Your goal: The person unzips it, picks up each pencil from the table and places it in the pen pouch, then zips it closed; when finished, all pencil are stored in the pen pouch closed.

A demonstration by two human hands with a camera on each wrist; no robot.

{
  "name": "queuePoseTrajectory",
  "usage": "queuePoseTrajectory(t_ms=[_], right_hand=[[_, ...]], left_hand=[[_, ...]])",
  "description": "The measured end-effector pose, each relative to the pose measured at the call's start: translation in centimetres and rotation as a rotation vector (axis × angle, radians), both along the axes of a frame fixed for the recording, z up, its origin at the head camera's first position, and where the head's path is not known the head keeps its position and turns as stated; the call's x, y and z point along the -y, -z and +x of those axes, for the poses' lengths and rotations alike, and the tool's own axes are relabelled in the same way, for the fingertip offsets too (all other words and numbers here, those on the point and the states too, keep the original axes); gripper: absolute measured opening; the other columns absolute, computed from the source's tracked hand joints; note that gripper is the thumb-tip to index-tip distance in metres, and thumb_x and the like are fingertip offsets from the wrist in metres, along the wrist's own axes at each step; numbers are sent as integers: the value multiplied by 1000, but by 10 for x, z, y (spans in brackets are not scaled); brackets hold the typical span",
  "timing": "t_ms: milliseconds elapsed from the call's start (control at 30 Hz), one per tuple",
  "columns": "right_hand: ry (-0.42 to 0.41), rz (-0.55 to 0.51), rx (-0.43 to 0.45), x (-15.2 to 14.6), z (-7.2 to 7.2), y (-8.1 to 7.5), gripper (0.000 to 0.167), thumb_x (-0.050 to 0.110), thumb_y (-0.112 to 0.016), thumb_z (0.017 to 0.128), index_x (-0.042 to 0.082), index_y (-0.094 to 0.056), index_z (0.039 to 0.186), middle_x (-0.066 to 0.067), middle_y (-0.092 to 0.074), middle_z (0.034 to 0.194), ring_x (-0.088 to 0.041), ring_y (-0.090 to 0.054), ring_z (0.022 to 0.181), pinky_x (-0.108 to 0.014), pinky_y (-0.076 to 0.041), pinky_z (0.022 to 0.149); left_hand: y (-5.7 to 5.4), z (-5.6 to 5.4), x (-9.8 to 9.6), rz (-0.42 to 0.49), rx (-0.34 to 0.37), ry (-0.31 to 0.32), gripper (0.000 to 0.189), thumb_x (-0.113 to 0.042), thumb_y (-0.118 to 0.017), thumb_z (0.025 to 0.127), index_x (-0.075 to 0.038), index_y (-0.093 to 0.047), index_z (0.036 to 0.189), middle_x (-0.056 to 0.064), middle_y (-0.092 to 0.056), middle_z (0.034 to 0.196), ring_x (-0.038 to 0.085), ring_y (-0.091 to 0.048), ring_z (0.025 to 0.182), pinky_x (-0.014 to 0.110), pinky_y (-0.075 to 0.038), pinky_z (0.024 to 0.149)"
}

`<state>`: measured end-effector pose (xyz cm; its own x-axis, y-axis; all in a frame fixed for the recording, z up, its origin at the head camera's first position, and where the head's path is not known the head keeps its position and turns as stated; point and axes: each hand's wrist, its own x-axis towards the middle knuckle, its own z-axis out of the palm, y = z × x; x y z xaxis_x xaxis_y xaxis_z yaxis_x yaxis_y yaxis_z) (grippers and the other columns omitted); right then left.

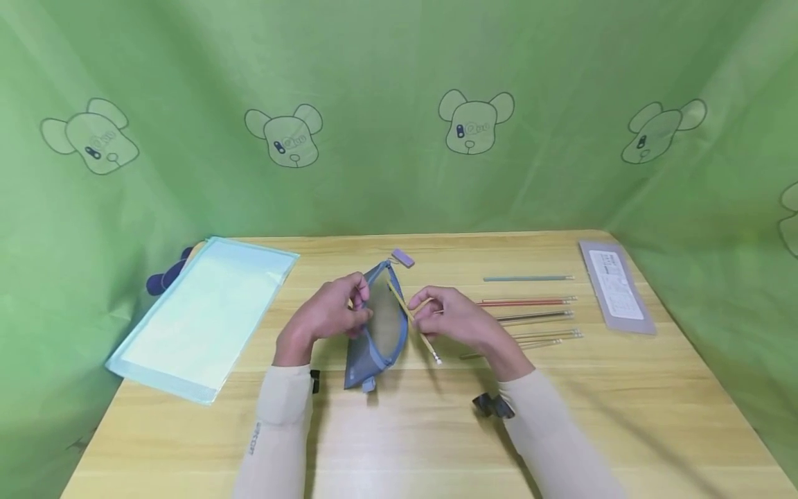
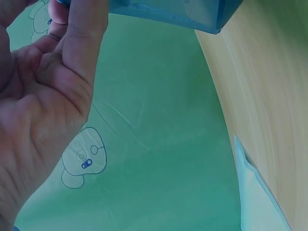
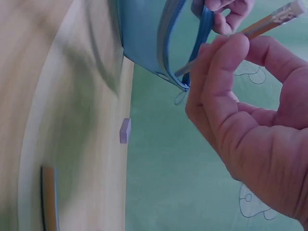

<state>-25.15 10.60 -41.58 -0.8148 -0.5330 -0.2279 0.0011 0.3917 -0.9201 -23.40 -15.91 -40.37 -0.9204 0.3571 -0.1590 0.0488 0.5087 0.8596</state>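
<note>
My left hand (image 1: 333,310) pinches one edge of an unzipped blue mesh pencil pouch (image 1: 364,360), whose mouth gapes upward. In the left wrist view, only a lower part of the pouch (image 2: 187,12) shows above that hand. Between thumb and fingers of my right hand (image 1: 451,315) is a yellow pencil (image 1: 427,343). Its eraser end points toward me, and the far end lies at the pouch's mouth near the zipper end. From the right wrist view, the pencil (image 3: 262,26) crosses behind the fingers, with its other end at the zipper opening.
A purple eraser (image 1: 402,258) lies behind the pouch. Several pencils, among them a teal one (image 1: 526,278) and red ones (image 1: 530,302), lie on the right. A labelled clear sleeve (image 1: 617,287) is at the far right, a light-blue zip folder (image 1: 206,319) at the left.
</note>
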Motion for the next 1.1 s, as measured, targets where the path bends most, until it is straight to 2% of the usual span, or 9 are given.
queuePoseTrajectory(t_ms=[133,233,400,567,767,933,1100], right_hand=[[21,-30,48,12,-7,7,38,1,-69,92,-6,-60,128,-26,-75,104,-16,-71,78,-27,-67,77],[30,-44,43,23,-11,12,34,-1,-68,94,-6,-60,127,-26,-75,104,-15,-71,77,-26,-67,76],[34,28,-62,43,-13,14,28,-3,-66,94,-4,-66,122,-16,-74,96,-14,-68,76,-27,-67,72],[100,132,-153,58,-12,14,16,-3,-69,94,2,-73,109,-13,-75,94,-17,-70,77,-28,-67,70],[155,185,-220,67,-11,16,6,4,-74,97,7,-76,103,-11,-77,98,-18,-72,84,-27,-66,74],[79,141,-308,48,-12,4,8,4,-71,100,4,-74,107,-13,-76,104,-22,-72,93,-32,-68,83],[-114,162,-418,-14,-16,1,9,5,-71,101,8,-74,109,-10,-78,108,-20,-72,103,-35,-67,98]], left_hand=[[3,-1,-6,-6,-4,30,23,4,-70,96,2,-54,113,12,-60,98,21,-73,71,32,-71,66],[4,-2,-13,11,4,60,23,4,-71,96,2,-54,112,12,-59,97,20,-73,70,33,-71,65],[8,-4,-19,100,26,102,22,7,-69,96,1,-53,109,15,-60,95,22,-76,71,38,-72,66],[13,-7,-15,156,42,70,20,10,-66,96,0,-51,105,14,-61,94,22,-76,71,39,-73,69],[10,-9,-8,244,65,7,20,11,-63,96,0,-49,103,15,-62,93,24,-77,74,44,-73,76],[11,-9,-4,222,70,-36,19,10,-63,95,4,-50,107,13,-62,92,23,-77,74,43,-73,75],[11,-8,-1,169,58,-37,20,8,-66,96,5,-51,109,12,-62,90,22,-76,74,42,-73,71]])
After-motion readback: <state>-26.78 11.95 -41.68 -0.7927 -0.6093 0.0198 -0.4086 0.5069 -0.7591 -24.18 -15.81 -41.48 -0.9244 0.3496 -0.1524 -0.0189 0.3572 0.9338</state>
